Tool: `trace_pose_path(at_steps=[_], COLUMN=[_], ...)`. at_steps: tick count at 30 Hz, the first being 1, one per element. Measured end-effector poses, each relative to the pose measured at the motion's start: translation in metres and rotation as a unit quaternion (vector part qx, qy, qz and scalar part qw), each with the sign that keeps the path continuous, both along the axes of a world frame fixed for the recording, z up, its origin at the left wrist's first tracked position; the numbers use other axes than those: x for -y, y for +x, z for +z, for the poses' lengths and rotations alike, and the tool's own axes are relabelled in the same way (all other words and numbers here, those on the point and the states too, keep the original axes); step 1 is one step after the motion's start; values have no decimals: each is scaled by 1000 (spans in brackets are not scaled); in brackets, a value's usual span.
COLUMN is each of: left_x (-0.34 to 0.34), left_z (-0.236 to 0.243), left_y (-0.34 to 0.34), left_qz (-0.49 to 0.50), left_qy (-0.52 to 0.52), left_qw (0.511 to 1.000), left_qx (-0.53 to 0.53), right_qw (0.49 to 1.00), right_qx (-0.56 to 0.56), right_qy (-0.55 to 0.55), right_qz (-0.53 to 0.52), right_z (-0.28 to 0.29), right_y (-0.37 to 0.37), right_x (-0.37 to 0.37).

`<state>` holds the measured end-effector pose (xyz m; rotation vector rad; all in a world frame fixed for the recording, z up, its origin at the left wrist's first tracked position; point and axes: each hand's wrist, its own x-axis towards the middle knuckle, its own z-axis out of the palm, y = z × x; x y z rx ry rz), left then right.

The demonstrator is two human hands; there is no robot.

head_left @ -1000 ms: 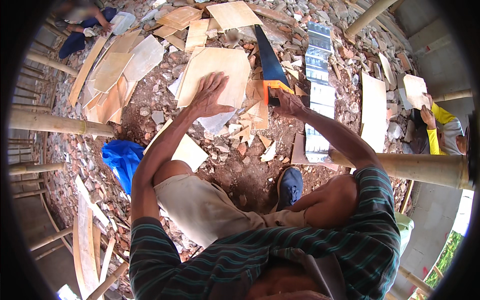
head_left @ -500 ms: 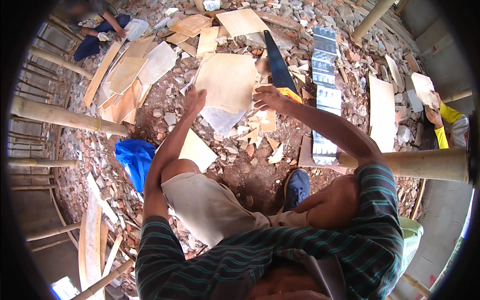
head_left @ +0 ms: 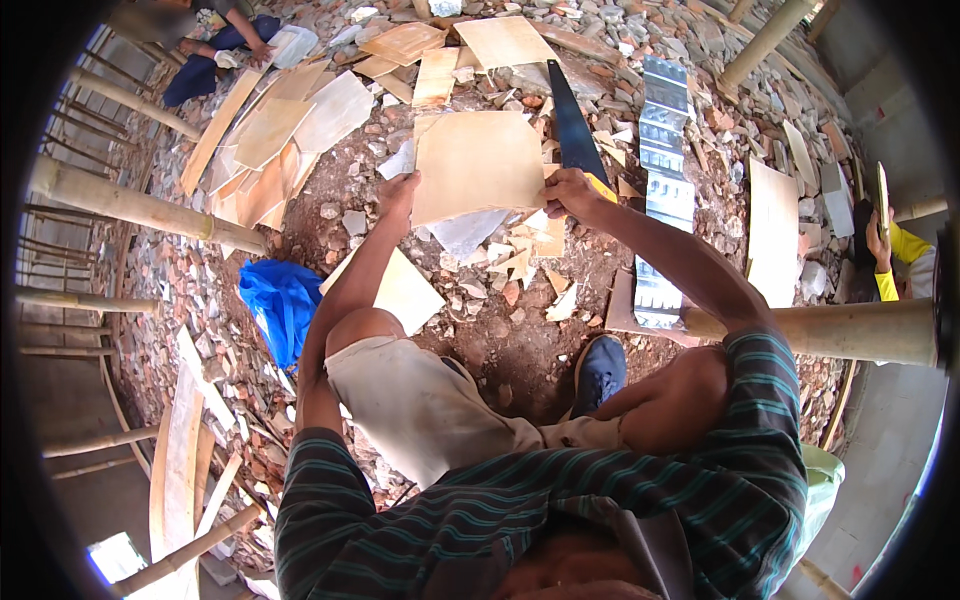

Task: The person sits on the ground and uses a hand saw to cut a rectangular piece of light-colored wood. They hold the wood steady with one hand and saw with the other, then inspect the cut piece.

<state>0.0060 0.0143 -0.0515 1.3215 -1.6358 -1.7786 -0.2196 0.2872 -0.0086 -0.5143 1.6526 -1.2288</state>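
Holding a plywood sheet (head_left: 478, 165) by its left edge, fingers of the left hand (head_left: 398, 193) pinching it, while the right hand (head_left: 570, 190) wraps shut around a handsaw (head_left: 572, 130); next likely needs steadying the sheet for the cut.

Matt plywood sheet (head_left: 478, 165), dark metal saw blade (head_left: 572, 130)

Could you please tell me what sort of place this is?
Probably a building site or rough outdoor work yard. The ground is rubble, bamboo poles stand about as props, and cut boards lie scattered. The right hand holds a saw against a plywood sheet.
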Motion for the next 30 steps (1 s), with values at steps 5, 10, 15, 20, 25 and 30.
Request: trace_pose_path(at_steps=[5,10,15,20,25,30], left_x=[-12,-27,-29,-19,-9,-7], left_z=[10,23,9,4,1,-19], left_y=[0,6,1,-3,3,10], left_qz=[12,23,48,127,130,128], left_qy=[125,130,38,-169,-234,-239], left_qw=[989,983,986,977,962,960], left_qx=[-78,-130,-157,-8,50,65], right_qw=[999,999,999,999,998,999], right_qx=[39,51,44,10,-68,39], right_qy=[7,14,-7,37,-1,4], right_qz=[26,-1,6,-25,12,-29], right_z=[-7,-17,-32,-46,-48,-37], right_y=[-2,-4,-5,-14,-25,-23], right_x=[-16,-23,-24,-44,-72,-79])
